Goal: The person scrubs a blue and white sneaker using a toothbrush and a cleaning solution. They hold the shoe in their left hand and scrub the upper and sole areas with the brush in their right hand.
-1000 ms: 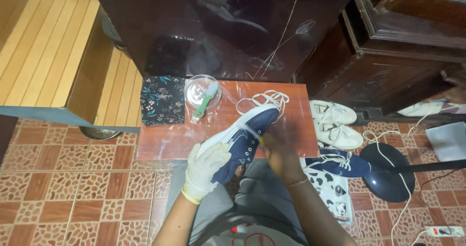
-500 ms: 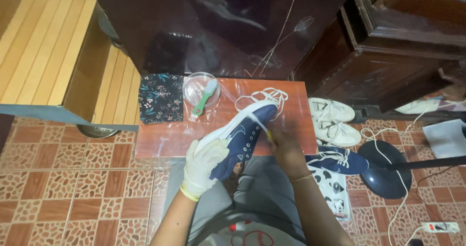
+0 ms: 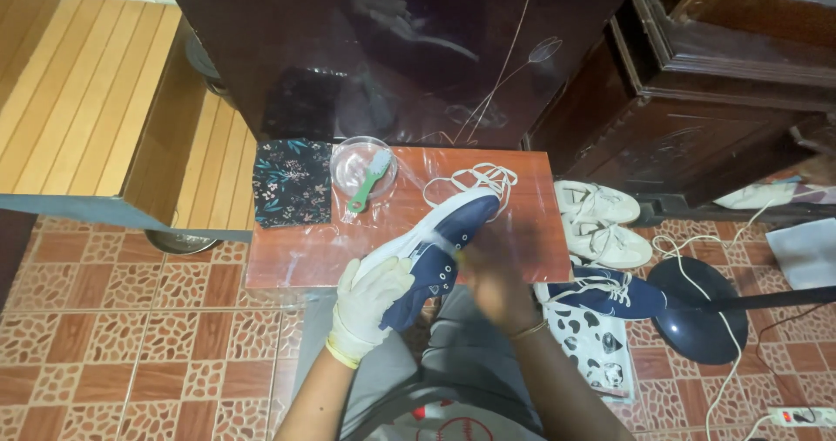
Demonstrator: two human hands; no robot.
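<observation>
My gloved left hand [image 3: 370,306] grips the navy shoe [image 3: 433,254] over the bench [image 3: 287,262]; my right hand [image 3: 492,276] touches it, blurred, so its grip I cannot tell.

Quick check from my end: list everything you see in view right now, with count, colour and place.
navy shoe: 1, navy with white sole, held over the table's near edge
low table: 1, reddish-brown, centre
white laces: 1 bundle, on the table beyond the shoe
clear bowl: 1, table's far left
brush: 1, green handle, resting in the bowl
floral cloth: 1, dark, left of the table
white shoes: 2, floor right of the table
second navy shoe: 1, floor at right
fan base: 1, dark blue, far right
left hand: white glove, gripping the shoe
right hand: bare, blurred, at the shoe
</observation>
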